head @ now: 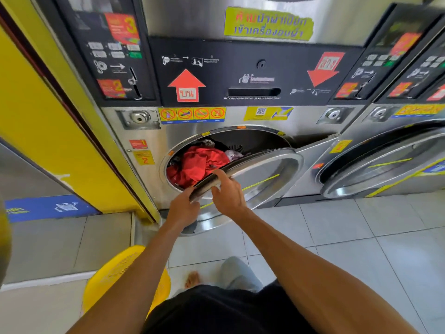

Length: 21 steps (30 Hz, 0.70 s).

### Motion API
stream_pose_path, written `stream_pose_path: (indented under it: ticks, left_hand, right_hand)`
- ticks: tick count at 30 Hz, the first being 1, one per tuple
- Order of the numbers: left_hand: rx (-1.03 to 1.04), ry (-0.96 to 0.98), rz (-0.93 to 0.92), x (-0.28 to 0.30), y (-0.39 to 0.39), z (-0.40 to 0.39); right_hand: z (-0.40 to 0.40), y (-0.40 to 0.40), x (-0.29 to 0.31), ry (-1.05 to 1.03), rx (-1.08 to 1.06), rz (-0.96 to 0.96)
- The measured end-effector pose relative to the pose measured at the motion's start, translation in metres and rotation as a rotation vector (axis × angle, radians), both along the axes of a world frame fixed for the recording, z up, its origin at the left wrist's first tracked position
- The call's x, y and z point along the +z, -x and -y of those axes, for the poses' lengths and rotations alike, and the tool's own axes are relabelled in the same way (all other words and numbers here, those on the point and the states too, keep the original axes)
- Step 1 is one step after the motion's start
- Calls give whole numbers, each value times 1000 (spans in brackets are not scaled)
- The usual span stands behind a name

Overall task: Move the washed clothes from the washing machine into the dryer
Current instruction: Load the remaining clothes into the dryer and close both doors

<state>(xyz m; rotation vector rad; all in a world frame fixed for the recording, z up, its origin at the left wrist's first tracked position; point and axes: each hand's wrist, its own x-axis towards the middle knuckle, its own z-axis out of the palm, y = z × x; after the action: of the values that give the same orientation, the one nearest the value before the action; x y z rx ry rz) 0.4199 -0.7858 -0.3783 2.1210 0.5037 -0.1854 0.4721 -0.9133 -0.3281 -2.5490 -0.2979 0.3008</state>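
Note:
A steel dryer [144,131] fills the middle of the view. Its round door [262,174] hangs partly ajar, hinged on the right. Inside the drum lie red clothes [199,165] with darker and pale pieces behind them. My left hand [184,208] grips the door's free edge from the left. My right hand [227,191] rests on the same edge from the right, fingers curled over the rim. Neither hand touches the clothes.
A yellow laundry basket [115,271] stands on the tiled floor at lower left, beside my bare foot [192,279]. A second machine with its door shut [385,162] stands to the right. A yellow wall [43,131] borders the left side.

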Motion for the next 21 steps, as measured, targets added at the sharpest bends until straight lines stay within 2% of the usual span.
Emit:
stream_pose_path:
  ticks: [7,14,21]
  left_hand:
    - [-38,54,-60,9,-14,-25]
    - [-42,33,-81,18,-38,-35]
    - [-25,9,-63,22,-56,-49]
  right_hand:
    - [-13,-32,12,-41,0,-58]
    - [-35,-58,20,138,67,-139]
    - [-50,-89,20,162,87,-136]
